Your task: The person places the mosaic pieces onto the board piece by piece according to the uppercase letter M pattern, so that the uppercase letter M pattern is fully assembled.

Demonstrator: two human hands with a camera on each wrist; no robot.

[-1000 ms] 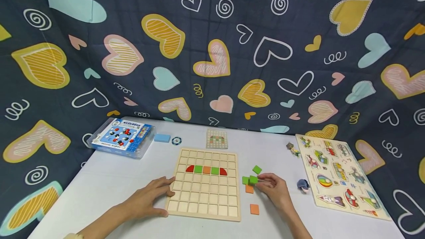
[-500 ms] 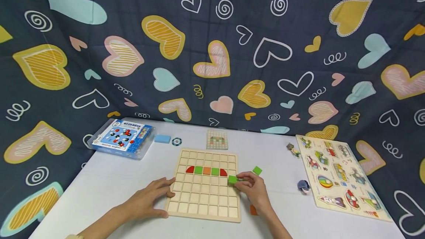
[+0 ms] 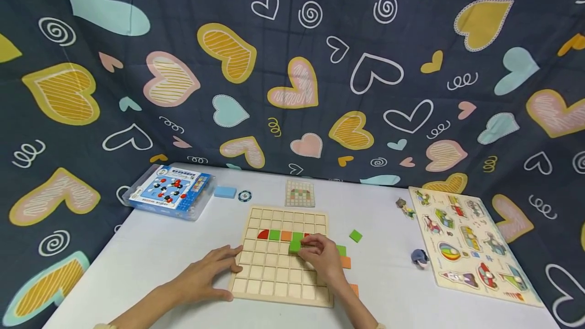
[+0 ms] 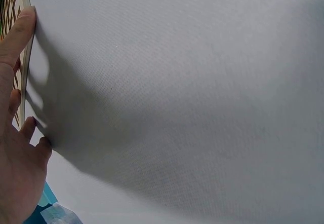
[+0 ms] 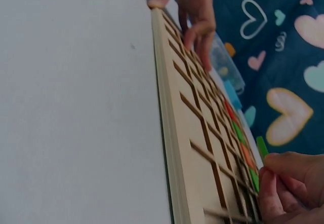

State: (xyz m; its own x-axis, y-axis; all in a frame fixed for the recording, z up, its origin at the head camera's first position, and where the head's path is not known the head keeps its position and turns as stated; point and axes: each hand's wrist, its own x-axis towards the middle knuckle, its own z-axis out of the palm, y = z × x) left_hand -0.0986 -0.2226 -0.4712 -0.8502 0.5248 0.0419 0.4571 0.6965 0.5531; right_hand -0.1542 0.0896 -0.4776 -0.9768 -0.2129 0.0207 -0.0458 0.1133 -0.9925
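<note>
A wooden grid board (image 3: 269,273) lies flat on the white table. Across one row sit a red quarter-round tile (image 3: 263,234), a green square tile (image 3: 274,235), an orange tile (image 3: 286,236) and a second green tile, with another red piece mostly behind the fingers. My right hand (image 3: 323,259) pinches a green square tile (image 3: 294,248) between thumb and fingers, close over the board just below that row. The right wrist view shows this green tile (image 5: 261,146) tilted at the fingertips. My left hand (image 3: 205,274) rests with spread fingers against the board's left edge.
Right of the board lie loose green (image 3: 356,236) and orange (image 3: 346,262) tiles, some partly behind my right arm. A pattern card (image 3: 299,194), poker chip (image 3: 245,195), blue block (image 3: 225,192) and boxed set (image 3: 171,192) stand behind. A picture puzzle (image 3: 473,242) and small figurines (image 3: 419,258) are far right.
My right hand has carried the green tile leftward from the loose tiles, past the board's right edge, to just below the filled row. The left hand has stayed at the board's left edge.
</note>
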